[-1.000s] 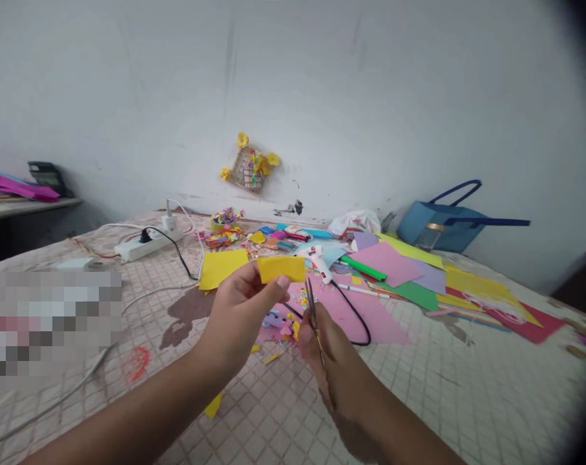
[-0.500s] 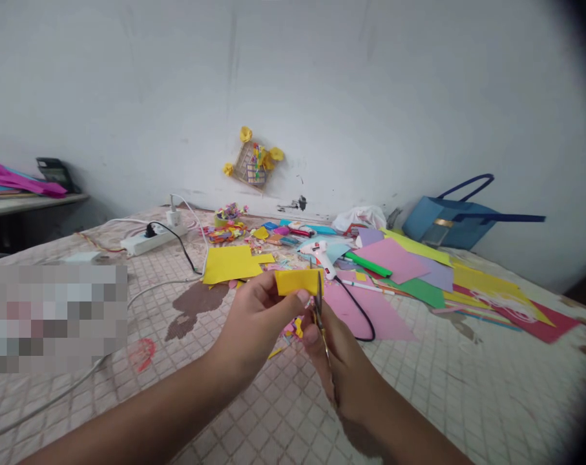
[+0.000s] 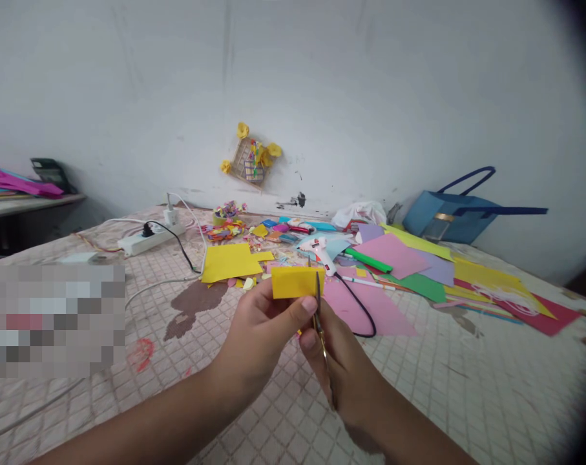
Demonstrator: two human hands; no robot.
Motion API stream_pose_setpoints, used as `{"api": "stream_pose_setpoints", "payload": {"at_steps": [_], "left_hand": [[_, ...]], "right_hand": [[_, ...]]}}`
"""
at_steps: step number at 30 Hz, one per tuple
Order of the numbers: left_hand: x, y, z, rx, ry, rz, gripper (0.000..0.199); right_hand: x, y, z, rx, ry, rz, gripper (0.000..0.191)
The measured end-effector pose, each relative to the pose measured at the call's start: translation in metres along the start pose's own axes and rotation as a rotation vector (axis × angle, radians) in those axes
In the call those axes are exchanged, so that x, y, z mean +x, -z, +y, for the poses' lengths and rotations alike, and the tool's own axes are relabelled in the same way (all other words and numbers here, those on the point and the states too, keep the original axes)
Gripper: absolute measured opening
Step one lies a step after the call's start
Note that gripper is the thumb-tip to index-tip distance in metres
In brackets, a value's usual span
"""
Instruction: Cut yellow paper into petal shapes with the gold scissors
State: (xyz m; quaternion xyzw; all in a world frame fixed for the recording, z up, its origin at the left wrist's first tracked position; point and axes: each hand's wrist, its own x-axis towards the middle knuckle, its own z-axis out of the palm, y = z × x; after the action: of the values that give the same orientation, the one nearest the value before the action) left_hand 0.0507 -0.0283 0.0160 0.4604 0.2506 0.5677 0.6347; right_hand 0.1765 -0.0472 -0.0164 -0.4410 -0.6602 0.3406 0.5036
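Left hand [image 3: 258, 336] pinches flat yellow paper-like rectangle [image 3: 293, 283]; right hand [image 3: 345, 352] grips gold-handled metal scissors [image 3: 318, 298] astride its end; best kept taut.

yellow paper [image 3: 293, 283], grid-patterned cloth [image 3: 254, 416] (off-white)

- L hand [image 3: 261, 329]: bare, pretty broad across the back, narrows a bit toward the wrist
- L thumb [image 3: 296, 316]: longish w/ a rounded tip, short nail afaict, detail's kinda soft
- R hand [image 3: 344, 349]: bare too, smooth back, looks slimmer than the L from this angle tbh
- R thumb [image 3: 312, 345]: blunt, rounded end, nail too blurry to describe imo
- L wrist [image 3: 212, 374] + R wrist [image 3: 370, 394]: both bare, smooth outline
- L forearm [image 3: 161, 410] + R forearm [image 3: 409, 413]: bare right down to the bottom edge of the view, approx same build, thicker twd the elbow end
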Motion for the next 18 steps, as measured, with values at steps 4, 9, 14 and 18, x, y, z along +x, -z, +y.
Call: {"api": "stream_pose_setpoints", "payload": {"at_steps": [4,9,14,18], "left_hand": [[0.0001,0.0005,-0.0009,-0.005,0.010,0.016,0.014],[0.0032,0.0037,0.0023,0.051,-0.002,-0.039,0.009],[0.0056,0.0051,0.0050,0.101,0.003,-0.063,0.008],[0.0056,0.0057,0.0065,0.145,0.012,-0.044,0.009]], "right_hand": [[-0.0015,-0.0012,-0.0001,-0.042,-0.041,-0.050,0.026],[0.0000,-0.0006,0.0016,-0.074,-0.024,-0.053,0.028],[0.0027,-0.0004,0.0058,-0.091,0.000,-0.024,0.030],[0.0047,-0.0005,0.0067,-0.095,0.009,-0.029,0.031]]}}
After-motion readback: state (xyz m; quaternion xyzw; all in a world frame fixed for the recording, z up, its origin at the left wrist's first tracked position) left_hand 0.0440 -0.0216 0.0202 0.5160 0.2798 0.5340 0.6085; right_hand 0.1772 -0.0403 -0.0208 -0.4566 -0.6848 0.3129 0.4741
